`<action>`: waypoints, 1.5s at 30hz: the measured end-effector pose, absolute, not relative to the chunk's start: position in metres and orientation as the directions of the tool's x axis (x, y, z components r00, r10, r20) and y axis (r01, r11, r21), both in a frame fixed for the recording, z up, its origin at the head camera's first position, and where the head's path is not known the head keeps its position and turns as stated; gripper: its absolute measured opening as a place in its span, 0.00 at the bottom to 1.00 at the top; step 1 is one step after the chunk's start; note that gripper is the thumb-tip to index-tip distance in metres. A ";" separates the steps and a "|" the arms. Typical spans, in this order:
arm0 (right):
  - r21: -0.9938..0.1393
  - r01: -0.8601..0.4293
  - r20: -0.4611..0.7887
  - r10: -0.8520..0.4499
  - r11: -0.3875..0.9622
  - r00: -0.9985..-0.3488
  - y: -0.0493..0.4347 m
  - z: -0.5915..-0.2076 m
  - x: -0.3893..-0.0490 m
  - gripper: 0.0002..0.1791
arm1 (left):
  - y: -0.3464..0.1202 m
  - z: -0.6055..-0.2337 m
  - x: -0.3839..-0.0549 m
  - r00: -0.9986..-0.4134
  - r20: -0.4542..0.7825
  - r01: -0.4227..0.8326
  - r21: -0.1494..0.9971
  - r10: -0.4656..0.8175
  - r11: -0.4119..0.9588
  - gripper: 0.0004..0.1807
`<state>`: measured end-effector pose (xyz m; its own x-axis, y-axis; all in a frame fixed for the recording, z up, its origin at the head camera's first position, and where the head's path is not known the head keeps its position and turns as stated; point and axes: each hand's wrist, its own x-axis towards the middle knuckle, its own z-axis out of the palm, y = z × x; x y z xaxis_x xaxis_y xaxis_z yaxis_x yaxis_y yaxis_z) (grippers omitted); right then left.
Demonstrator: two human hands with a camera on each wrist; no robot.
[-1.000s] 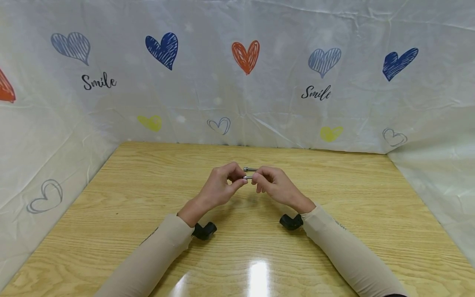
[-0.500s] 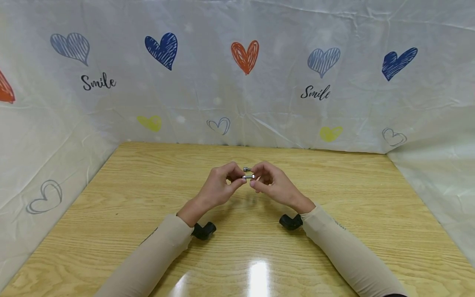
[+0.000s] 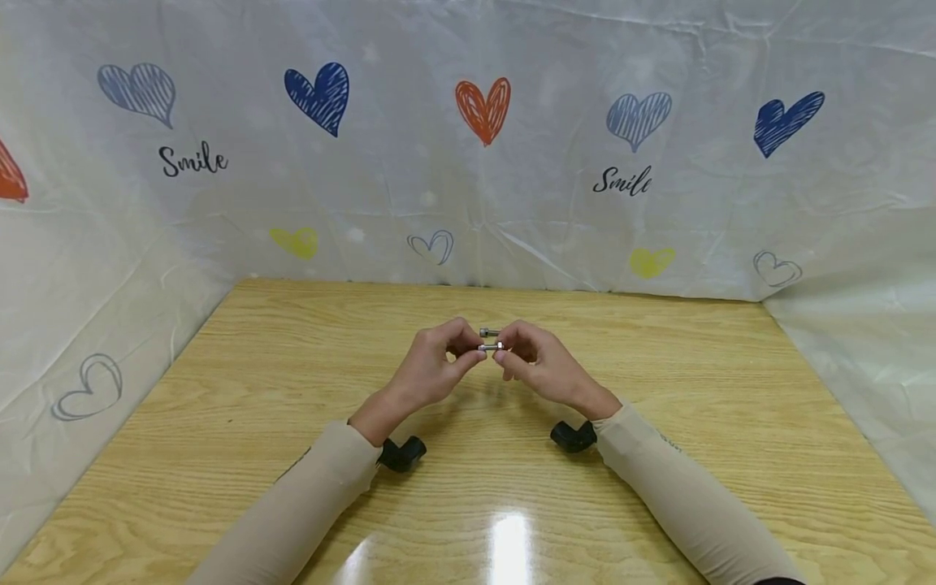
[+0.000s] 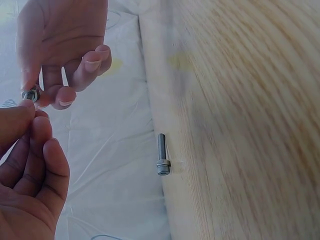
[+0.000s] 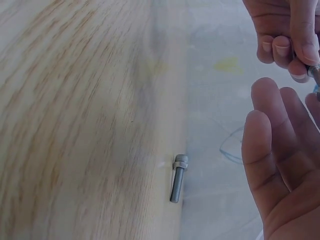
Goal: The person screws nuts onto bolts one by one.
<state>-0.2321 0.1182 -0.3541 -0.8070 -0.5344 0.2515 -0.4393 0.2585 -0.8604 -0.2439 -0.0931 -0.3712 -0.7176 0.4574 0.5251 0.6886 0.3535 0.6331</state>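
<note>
In the head view my left hand (image 3: pixel 427 366) pinches a small metal bolt (image 3: pixel 488 348) between thumb and forefinger. The bolt lies level, pointing right. A nut (image 3: pixel 500 346) sits at its right end, with the thumb and forefinger of my right hand (image 3: pixel 547 366) around it. The left wrist view shows the nut (image 4: pixel 31 94) end-on between both hands' fingertips. Beyond the hands, a second bolt (image 4: pixel 161 147) with a socket head lies on the table, a nut (image 5: pixel 180 164) close under that head in the right wrist view.
The wood-grain table (image 3: pixel 468 504) stretches out below both hands. White cloth (image 3: pixel 548 203) printed with hearts hangs behind it and at both sides. A black device (image 3: pixel 402 455) sits at the left wrist, another (image 3: pixel 574 437) at the right.
My right fingers first covered the bolt's right end, then spread and bared the nut, and now have come together around it again. My left hand has kept its pinch in place.
</note>
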 end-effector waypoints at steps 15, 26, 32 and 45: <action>-0.831 -0.502 0.318 -0.535 0.240 -0.783 0.125 -0.379 -0.260 0.17 | -0.091 -0.363 -0.248 -0.694 0.558 0.714 0.614 0.455 0.337 0.03; -0.863 -0.473 0.323 -0.528 0.177 -0.785 0.122 -0.362 -0.252 0.10 | -0.092 -0.362 -0.253 -0.694 0.561 0.716 0.603 0.452 0.351 0.04; -0.855 -0.481 0.325 -0.519 0.196 -0.790 0.119 -0.348 -0.241 0.07 | -0.092 -0.361 -0.253 -0.694 0.559 0.716 0.606 0.454 0.348 0.04; -0.832 -0.496 0.304 -0.542 0.249 -0.783 0.117 -0.356 -0.231 0.10 | -0.093 -0.373 -0.242 -0.705 0.548 0.703 0.624 0.450 0.342 0.03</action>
